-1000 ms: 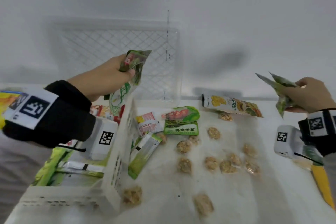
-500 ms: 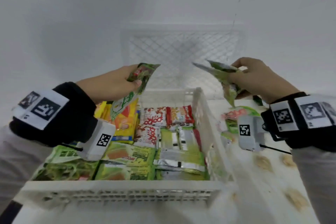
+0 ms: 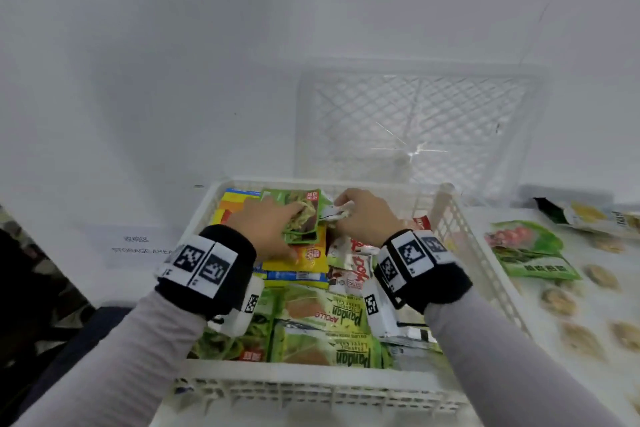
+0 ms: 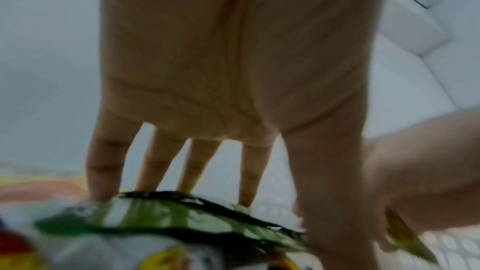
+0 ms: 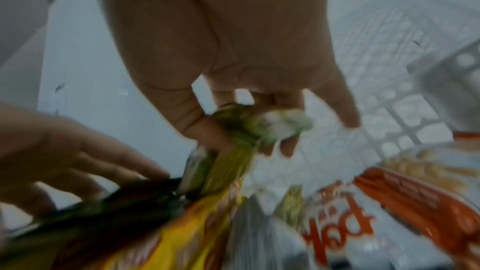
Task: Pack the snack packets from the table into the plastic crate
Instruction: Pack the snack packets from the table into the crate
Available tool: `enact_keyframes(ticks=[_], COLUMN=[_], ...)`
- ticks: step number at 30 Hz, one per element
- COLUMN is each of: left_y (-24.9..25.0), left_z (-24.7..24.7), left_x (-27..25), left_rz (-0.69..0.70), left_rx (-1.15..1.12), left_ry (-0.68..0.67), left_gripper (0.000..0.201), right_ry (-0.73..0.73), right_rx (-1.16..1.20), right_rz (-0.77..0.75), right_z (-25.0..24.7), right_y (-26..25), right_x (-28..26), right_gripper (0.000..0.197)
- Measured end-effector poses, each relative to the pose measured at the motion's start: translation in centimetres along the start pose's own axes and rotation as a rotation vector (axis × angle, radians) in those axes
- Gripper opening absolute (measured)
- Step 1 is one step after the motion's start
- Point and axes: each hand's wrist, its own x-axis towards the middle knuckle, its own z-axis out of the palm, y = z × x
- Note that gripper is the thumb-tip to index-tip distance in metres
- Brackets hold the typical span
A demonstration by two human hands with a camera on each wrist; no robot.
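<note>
A white plastic crate [image 3: 311, 388] sits in front of me, filled with several snack packets. At its far end my left hand [image 3: 277, 229] holds a green packet [image 3: 304, 215] low over a yellow packet [image 3: 298, 260], fingers on top and thumb under it. The left wrist view shows the left hand [image 4: 241, 210] with nearly straight fingers on that green packet [image 4: 155, 217]. Just to the right, my right hand [image 3: 356, 215] pinches a crumpled green-and-white packet [image 3: 337, 213] inside the crate. In the right wrist view the right hand [image 5: 249, 143] grips this packet [image 5: 280, 124] between thumb and fingers.
An empty white crate [image 3: 415, 121] leans on the wall behind. On the table to the right lie a green packet [image 3: 530, 253], a yellow-printed packet [image 3: 588, 215] and several round wrapped biscuits [image 3: 561, 302]. A "STORAGE AREA" label [image 3: 138, 246] is at the left.
Both hands have come down from above the crate to its far end with their packets. The right hand first swung in from over the table at the right.
</note>
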Motion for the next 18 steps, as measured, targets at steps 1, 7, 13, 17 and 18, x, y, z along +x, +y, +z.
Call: enact_keyframes(ticks=[1,7,13,17,18], left_y=[-0.5,-2.6,-2.6,-2.4,-2.4], left_z=[0.0,0.2,0.9,1.1,1.1], left_x=[-0.1,0.1,0.8,1.1,1.2], left_rz=[0.030,-0.018,-0.086,-0.094,-0.115], left_rx=[-0.081,-0.534,-0.613,-0.846,-0.930], left_ry=[-0.068,0.196,0.359,0.420,0.421], left_gripper=[0.092,0.068,0.059,0.054,0.055], right_ry=[0.006,0.262,0.158,0.110,0.090], right_rx=[-0.045,0.063,0.204,0.405,0.500], right_rz=[0.042,-0.004,0.003,0.097,0.136], right_z=[0.7,2.6,3.5,3.6,3.5], right_y=[0.0,-0.3,-0.5,0.1,0.4], right_x=[0.2,0.2,1.0,1.5,1.5], right_gripper=[0.039,0.027,0.032,0.062,0.064])
